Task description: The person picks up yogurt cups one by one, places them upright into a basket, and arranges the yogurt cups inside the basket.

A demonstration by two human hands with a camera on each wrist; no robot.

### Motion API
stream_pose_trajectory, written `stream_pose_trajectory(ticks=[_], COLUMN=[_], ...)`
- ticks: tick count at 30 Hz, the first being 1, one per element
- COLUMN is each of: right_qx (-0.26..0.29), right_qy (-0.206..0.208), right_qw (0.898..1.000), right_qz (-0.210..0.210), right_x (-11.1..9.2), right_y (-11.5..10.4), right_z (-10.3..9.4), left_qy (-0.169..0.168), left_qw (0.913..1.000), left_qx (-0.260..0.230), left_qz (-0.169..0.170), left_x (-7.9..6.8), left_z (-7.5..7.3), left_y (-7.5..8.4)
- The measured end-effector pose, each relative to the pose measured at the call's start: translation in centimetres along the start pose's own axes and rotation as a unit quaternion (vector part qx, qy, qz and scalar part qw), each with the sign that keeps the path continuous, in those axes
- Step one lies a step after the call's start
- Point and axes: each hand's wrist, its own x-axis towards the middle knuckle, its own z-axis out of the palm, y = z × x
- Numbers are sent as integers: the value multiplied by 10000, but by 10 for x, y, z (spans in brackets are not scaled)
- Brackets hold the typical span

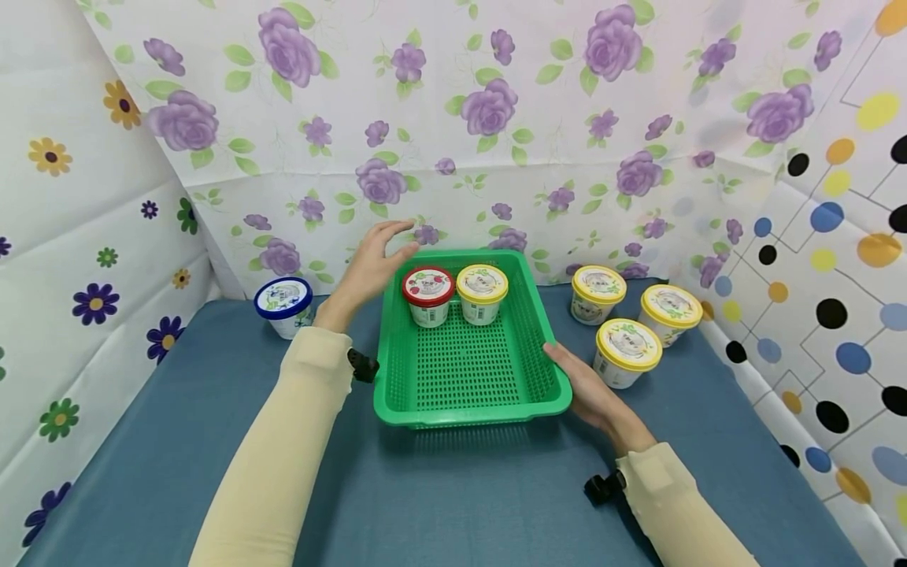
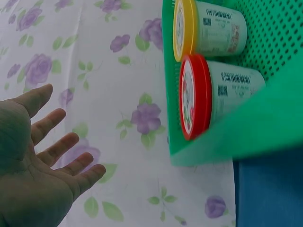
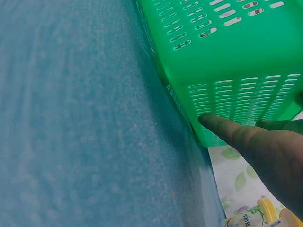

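Hands apart, a person's left hand (image 1: 372, 268) hovered loosely spread, holding nothing, by the far left corner of a green rectangular perforated plastic basket (image 1: 471, 413), while the right hand (image 1: 594, 395) gripped its right wall. A red-lidded round white tub (image 1: 429, 298) and a yellow-lidded round white tub (image 1: 482, 295) stood inside, far end; a blue-lidded round white tub (image 1: 283, 305) stood left.

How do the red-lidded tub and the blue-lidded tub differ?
The red-lidded tub sits inside the green basket; the blue-lidded tub stands outside it, on the blue cloth. The first is topped in red, the second in blue. Both are upright, pale-bodied and lidded.
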Motion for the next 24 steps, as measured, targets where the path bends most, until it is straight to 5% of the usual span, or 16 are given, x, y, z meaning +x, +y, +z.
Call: stream_pose_trajectory(ticks=[24], right_qx=[-25], right_qy=[-65], right_qw=[9999], right_qz=[-152], right_x=[1], right_y=[0], right_z=[-1], left_qy=[303], left_qw=[9984], left_qx=[239], left_qz=[-403], left_x=[-44], left_z=[-51], left_y=[-43])
